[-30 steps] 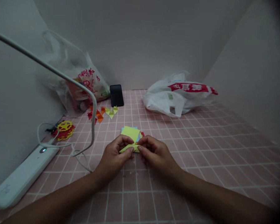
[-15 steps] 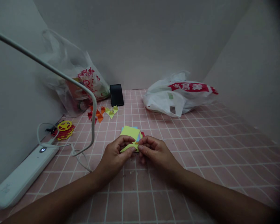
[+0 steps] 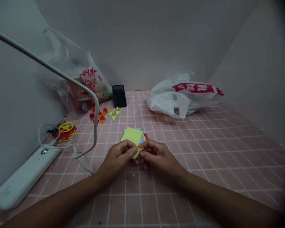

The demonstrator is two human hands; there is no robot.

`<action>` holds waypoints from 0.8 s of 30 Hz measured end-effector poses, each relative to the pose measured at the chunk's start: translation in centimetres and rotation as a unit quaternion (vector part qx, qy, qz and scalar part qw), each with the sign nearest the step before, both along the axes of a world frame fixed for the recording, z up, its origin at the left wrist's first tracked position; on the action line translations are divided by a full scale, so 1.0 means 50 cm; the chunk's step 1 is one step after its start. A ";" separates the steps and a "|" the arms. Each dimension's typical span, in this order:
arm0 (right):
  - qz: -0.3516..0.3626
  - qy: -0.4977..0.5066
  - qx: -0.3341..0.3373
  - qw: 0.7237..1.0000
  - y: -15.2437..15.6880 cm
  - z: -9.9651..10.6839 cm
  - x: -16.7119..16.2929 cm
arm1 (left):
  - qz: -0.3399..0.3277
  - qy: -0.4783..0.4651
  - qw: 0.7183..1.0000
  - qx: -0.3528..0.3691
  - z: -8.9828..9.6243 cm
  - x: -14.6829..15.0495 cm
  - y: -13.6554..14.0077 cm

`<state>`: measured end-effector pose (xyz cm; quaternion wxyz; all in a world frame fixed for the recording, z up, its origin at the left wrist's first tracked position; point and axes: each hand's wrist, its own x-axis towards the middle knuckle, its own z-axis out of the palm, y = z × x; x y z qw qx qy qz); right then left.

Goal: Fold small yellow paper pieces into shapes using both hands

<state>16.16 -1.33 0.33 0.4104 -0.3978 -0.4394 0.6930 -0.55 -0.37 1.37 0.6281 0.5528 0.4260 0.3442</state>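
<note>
A small folded piece of yellow paper (image 3: 137, 153) is pinched between my two hands, low over the pink tiled surface. My left hand (image 3: 120, 158) grips its left side between thumb and fingers, covering part of it. On the right side, my right hand (image 3: 158, 155) holds it with thumb and forefinger, the other fingers curled beneath. Just beyond the fingertips lies a stack of coloured paper squares, with a yellow sheet (image 3: 132, 135) on top and blue, purple and red edges showing. Several small folded paper pieces in red, orange and yellow (image 3: 113, 114) lie farther back to the left.
A black phone (image 3: 119, 96) lies by the back wall between a filled plastic bag (image 3: 95, 82) and a white plastic bag (image 3: 171, 98). At left are a white power bank (image 3: 26, 177), red and yellow cut-out shapes (image 3: 66, 131) and a pale cable (image 3: 95, 120) crossing the view.
The folded yellow paper has been turned from lying sideways to a steeper angle. My left fingers have closed farther over it, and both hands have come closer together.
</note>
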 end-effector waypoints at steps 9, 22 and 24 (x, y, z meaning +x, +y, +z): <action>-0.005 -0.042 0.031 0.999 -0.001 0.006 0.000 | -0.007 0.006 1.000 0.001 0.007 0.000 0.003; -0.019 -0.061 0.059 0.996 -0.001 0.000 0.005 | -0.006 0.027 0.999 0.028 0.006 0.001 0.004; -0.022 -0.056 0.062 0.996 0.001 -0.002 0.006 | -0.013 0.010 1.000 0.022 0.003 0.001 0.006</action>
